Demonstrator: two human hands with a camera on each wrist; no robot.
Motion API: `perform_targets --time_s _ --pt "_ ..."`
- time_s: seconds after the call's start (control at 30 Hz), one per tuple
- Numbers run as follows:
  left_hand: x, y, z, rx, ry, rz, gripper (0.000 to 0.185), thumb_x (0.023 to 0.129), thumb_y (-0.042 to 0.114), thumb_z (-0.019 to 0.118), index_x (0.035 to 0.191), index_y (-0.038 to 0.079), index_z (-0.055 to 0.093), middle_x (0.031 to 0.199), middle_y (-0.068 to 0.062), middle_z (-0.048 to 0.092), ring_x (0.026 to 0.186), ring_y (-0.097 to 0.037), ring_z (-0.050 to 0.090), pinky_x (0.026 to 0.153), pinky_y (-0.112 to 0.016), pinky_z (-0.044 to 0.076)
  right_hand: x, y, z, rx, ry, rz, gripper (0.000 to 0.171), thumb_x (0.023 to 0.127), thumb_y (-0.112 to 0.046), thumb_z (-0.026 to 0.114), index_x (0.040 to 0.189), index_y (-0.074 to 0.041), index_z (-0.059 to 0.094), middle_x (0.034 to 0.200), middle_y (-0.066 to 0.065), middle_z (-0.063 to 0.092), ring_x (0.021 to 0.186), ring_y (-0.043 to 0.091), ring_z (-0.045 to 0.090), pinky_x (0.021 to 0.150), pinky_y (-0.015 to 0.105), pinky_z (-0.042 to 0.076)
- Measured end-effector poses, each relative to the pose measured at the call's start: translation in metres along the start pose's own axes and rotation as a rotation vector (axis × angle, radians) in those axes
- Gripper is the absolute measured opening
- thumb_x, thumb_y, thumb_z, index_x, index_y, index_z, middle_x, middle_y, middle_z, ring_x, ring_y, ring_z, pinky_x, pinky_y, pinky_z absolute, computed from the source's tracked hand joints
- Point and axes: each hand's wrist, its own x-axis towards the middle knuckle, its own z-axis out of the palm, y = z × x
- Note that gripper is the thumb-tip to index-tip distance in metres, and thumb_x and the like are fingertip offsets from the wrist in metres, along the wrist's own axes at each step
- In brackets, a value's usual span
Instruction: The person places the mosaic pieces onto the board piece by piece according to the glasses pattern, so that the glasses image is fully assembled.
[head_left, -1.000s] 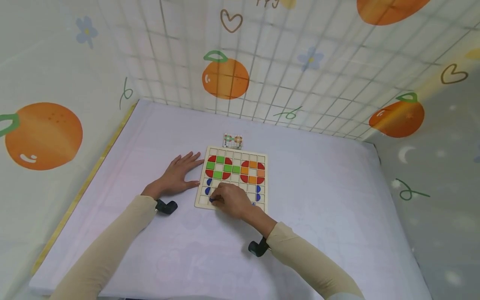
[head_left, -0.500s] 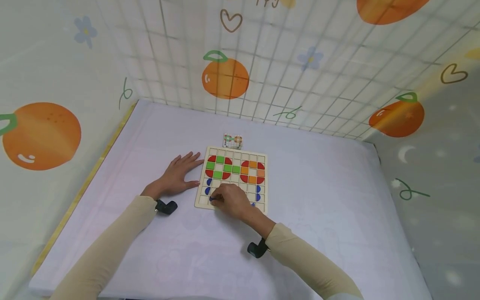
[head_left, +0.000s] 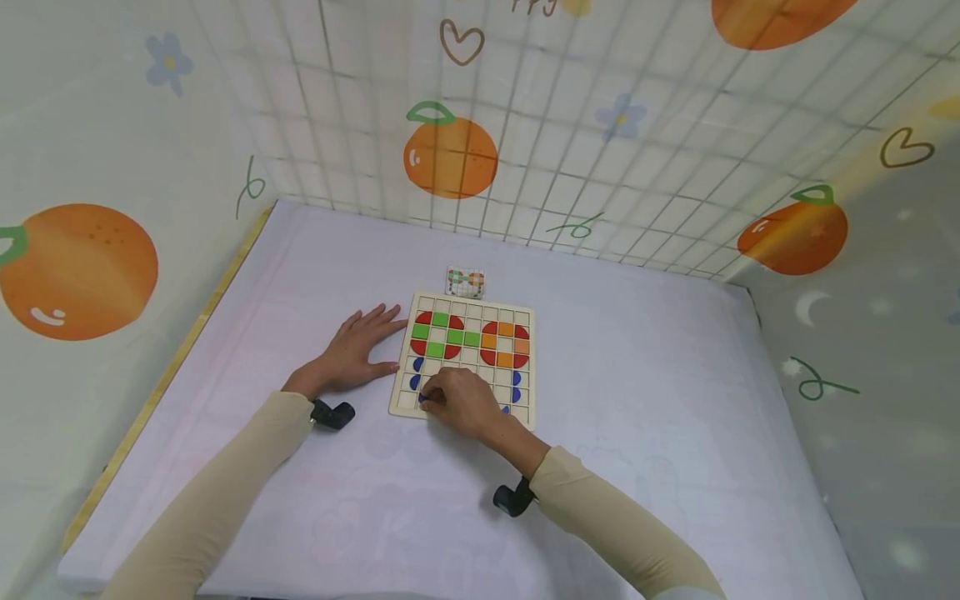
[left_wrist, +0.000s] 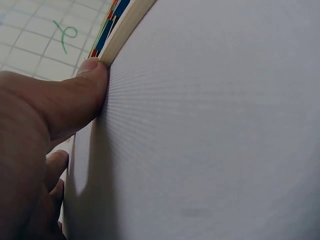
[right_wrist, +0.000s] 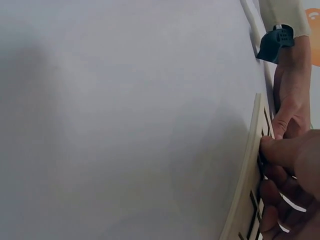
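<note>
A square wooden grid board (head_left: 407, 401) lies on the table, bearing red, green and orange tiles in two ring shapes and blue rounded tiles down both sides. My left hand (head_left: 352, 350) rests flat at its left side, fingers spread; in the left wrist view the thumb (left_wrist: 85, 92) touches the board's edge (left_wrist: 125, 35). Over the lower part of the board, my right hand (head_left: 467, 402) pinches a small blue tile (head_left: 423, 398) at a lower-left cell. Fingers cover most of this tile, so its full shape is hidden. The right hand also hides several cells.
A small pattern card (head_left: 466, 282) lies just beyond the board's far edge, showing a similar coloured design. The white-covered table (head_left: 637, 375) extends around the board. A printed curtain over a wire grid (head_left: 540, 167) stands behind it. Each wrist wears a dark camera (head_left: 513, 498).
The right fingers shift very slightly over the same lower-left cell, still pinching the blue tile. The left hand and the board stay in place.
</note>
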Motion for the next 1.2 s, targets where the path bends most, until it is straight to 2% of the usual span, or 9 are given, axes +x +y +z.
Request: perform_targets --time_s 0.6,0.8,0.97,1.2 --pt "0.001 0.001 -0.001 0.021 0.002 -0.008 0.08 0.088 0.041 0.073 0.154 0.019 0.034 0.163 -0.004 0.015 0.15 -0.027 0.003 0.119 -0.051 -0.001 0.001 0.002 -0.001 0.04 -0.015 0.003 0.02 0.086 -0.022 0.079 0.102 -0.01 0.077 0.087 -0.006 0.071 0.073 0.001 0.058 0.067 0.012 0.049" --pt "0.001 0.002 -0.001 0.009 0.004 0.001 0.079 0.088 0.041 0.072 0.154 0.018 0.035 0.163 -0.006 0.017 0.15 -0.028 0.004 0.119 -0.052 -0.001 0.002 0.003 -0.006 0.043 -0.043 0.006 0.024 0.085 -0.027 0.079 0.103 -0.012 0.078 0.086 -0.008 0.07 0.074 0.003 0.057 0.069 0.013 0.049" --pt "0.0 0.001 0.0 0.014 -0.006 -0.007 0.08 0.088 0.041 0.072 0.155 0.019 0.034 0.163 -0.004 0.016 0.15 -0.027 0.002 0.119 -0.051 -0.002 0.002 0.008 -0.016 0.089 -0.039 0.053 0.024 0.087 -0.031 0.077 0.103 -0.014 0.078 0.079 -0.013 0.065 0.073 0.005 0.056 0.064 0.016 0.049" --pt "-0.002 0.002 0.001 0.009 0.012 -0.009 0.081 0.087 0.041 0.074 0.154 0.02 0.035 0.163 -0.003 0.017 0.15 -0.026 0.003 0.119 -0.051 -0.002 -0.003 0.022 -0.032 0.101 0.017 0.13 0.016 0.091 -0.028 0.073 0.101 -0.016 0.078 0.078 -0.011 0.064 0.072 0.011 0.056 0.06 0.022 0.05"
